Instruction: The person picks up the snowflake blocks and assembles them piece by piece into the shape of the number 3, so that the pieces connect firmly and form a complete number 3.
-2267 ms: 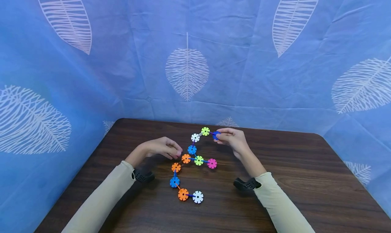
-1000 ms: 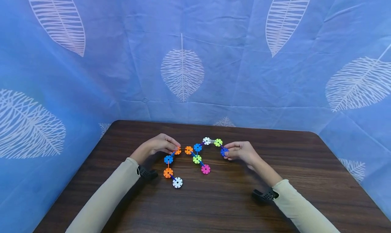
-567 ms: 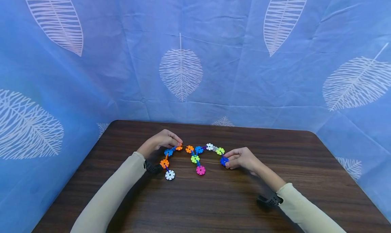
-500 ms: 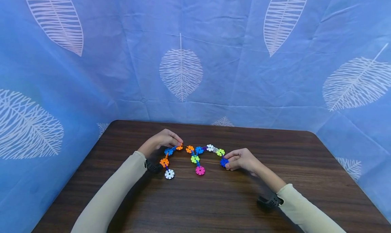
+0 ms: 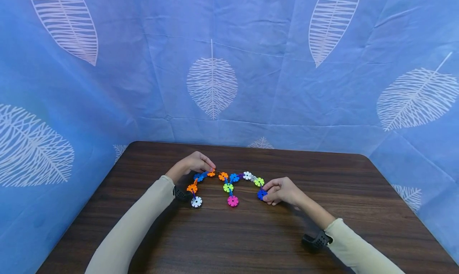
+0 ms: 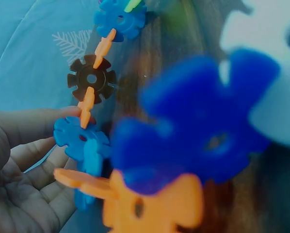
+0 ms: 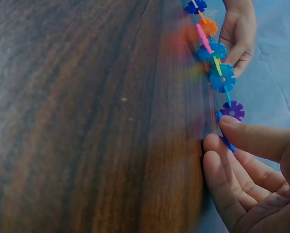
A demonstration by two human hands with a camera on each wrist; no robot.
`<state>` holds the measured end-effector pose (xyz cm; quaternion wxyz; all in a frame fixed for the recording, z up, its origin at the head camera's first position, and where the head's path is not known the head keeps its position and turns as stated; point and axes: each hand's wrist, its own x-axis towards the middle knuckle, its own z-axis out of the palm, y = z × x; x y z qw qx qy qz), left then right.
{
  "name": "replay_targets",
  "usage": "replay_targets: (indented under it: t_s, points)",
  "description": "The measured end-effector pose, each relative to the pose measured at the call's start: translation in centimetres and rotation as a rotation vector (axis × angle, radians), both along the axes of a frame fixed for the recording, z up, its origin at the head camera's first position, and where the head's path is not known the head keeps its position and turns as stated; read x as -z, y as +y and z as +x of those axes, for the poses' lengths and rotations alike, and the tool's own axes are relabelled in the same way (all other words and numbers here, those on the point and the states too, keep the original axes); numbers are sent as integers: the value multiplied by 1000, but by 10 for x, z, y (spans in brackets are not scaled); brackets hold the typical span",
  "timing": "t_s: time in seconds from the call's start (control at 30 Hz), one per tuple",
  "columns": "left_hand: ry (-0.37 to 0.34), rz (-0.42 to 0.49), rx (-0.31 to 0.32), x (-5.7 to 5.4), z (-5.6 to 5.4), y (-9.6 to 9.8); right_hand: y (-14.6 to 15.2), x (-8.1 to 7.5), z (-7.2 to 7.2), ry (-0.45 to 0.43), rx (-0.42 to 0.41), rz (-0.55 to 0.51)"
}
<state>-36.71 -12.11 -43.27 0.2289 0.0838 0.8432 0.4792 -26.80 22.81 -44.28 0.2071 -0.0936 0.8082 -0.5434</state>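
A chain of interlocking snowflake discs stretches between the two hands above the dark table, in a shape like an "m" in the head view. My left hand [image 5: 195, 161] pinches an orange snowflake disc [image 5: 211, 173] at the top of the left arch. From there the chain runs through blue and orange discs to a white snowflake disc [image 5: 196, 202]. The middle branch has a yellow-green disc [image 5: 228, 187] and ends in a pink snowflake disc [image 5: 232, 201]. With thumb and fingers, my right hand [image 5: 284, 192] pinches the dark blue snowflake disc [image 5: 262, 194] at the right end.
The dark wooden table [image 5: 229, 242] has rounded far corners. A blue cloth [image 5: 279, 86] with white leaf prints hangs behind it and at both sides. Black straps [image 5: 317, 240] sit on both wrists.
The chain has turned clockwise, its white end swinging left and its pink end to the bottom. My left hand has moved to the far side and taken the orange disc; my right hand has come nearer.
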Motion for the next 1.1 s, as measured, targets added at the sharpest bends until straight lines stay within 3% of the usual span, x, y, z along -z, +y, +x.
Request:
replay_targets:
  t_s: [0.27, 0.6, 0.83, 1.1]
  points:
    - [14, -6, -29, 6, 5, -15, 9, -9, -5, 33, -75, 48]
    - [64, -37, 33, -1, 31, -53, 25, -24, -27, 121, -101, 108]
    - [17, -25, 117, -4, 51, -73, 22, -17, -46, 123, -212, 87]
    - [-13, 36, 93, 0, 66, -74, 15, -9, -58, 143, -314, 102]
